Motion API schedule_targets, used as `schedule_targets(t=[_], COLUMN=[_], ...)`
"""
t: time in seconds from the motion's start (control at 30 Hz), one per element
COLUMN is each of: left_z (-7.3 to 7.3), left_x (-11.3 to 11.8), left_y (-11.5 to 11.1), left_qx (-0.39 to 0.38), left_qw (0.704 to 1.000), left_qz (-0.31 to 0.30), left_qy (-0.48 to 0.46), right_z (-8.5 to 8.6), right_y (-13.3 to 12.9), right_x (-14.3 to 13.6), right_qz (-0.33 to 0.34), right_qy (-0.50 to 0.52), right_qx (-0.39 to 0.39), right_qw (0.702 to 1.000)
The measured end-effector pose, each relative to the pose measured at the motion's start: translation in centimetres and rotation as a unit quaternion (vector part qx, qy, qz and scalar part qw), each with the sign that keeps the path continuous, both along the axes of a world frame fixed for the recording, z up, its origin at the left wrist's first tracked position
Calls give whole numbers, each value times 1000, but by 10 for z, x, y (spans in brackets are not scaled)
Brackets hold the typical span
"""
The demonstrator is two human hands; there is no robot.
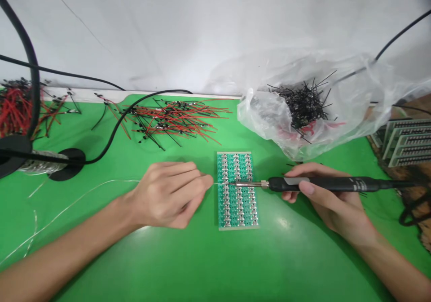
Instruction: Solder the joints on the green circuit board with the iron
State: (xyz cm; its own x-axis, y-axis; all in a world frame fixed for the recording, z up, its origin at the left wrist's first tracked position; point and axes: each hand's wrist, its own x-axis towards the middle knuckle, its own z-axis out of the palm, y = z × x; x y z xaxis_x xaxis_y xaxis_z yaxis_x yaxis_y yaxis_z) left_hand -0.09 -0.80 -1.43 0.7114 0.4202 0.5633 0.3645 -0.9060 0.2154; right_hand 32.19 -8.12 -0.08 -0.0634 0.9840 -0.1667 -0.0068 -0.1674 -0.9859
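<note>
A green circuit board [230, 207] with rows of silvery solder pads lies flat on the green mat. My left hand [171, 192], to the left of the board, is closed on a thin strand of solder wire [116, 181], whose short end pokes out past the fingertips over the board. From the right, my right hand [323, 194] grips a black soldering iron [340, 184] like a pen. The iron's metal tip reaches the left part of the board, close to the solder's end; whether they touch I cannot tell.
A solder spool [43, 162] stands at the left, with black cables across it. Red and black wire pieces [175, 115] are heaped behind my left hand. A clear plastic bag [266, 113] of black pieces sits behind the iron. Stacked circuit boards [411, 142] stand far right.
</note>
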Motion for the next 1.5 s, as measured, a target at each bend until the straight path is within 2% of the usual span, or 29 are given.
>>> schedule_targets(t=[0.13,0.9,1.33,1.5], left_z=[4,5,8,7], left_x=[1,3,5,5], left_y=[2,2,3,4], left_qx=[24,45,70,59], left_qw=[999,997,996,996], left_qz=[-31,-58,-62,-71], left_qy=[6,11,6,10], right_z=[-1,2,11,5], right_y=[0,-1,-1,-1], right_x=[0,-3,-9,-6], right_qz=[-1,-9,-35,-26], right_qy=[0,-5,-27,-25], right_qx=[-1,7,-40,-11], right_qw=[1000,1000,998,999])
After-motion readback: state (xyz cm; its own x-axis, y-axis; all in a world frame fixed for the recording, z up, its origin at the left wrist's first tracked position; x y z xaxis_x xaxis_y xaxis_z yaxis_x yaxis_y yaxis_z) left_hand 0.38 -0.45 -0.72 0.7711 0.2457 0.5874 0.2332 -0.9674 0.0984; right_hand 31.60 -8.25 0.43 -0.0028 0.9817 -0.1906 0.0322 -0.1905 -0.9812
